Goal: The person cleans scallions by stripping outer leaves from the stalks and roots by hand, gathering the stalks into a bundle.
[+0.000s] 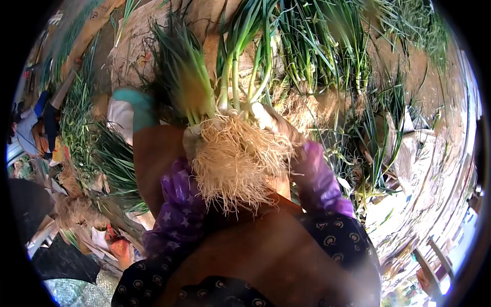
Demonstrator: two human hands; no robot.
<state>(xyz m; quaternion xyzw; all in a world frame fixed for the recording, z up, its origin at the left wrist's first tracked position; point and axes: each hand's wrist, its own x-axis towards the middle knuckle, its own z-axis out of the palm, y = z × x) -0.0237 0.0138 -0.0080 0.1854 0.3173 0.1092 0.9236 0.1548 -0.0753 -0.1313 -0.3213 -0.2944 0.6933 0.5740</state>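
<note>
A bunch of green onions (235, 82) with long green leaves, white stems and a thick mass of pale roots is held up before my body. The roots hang toward me and the leaves point away. My left hand (192, 140), mostly hidden behind the roots, is wrapped round the bunch's left side. On the right side my right hand (281, 125) grips the white stems, its fingers partly covered by roots. Purple sleeves cover both forearms.
More green onions (307, 56) with roots lie on the ground beyond and to the right. Loose leaves (115, 163) are heaped at the left. A person (36, 125) is at the far left. Plastic sheeting (424, 169) spreads at the right.
</note>
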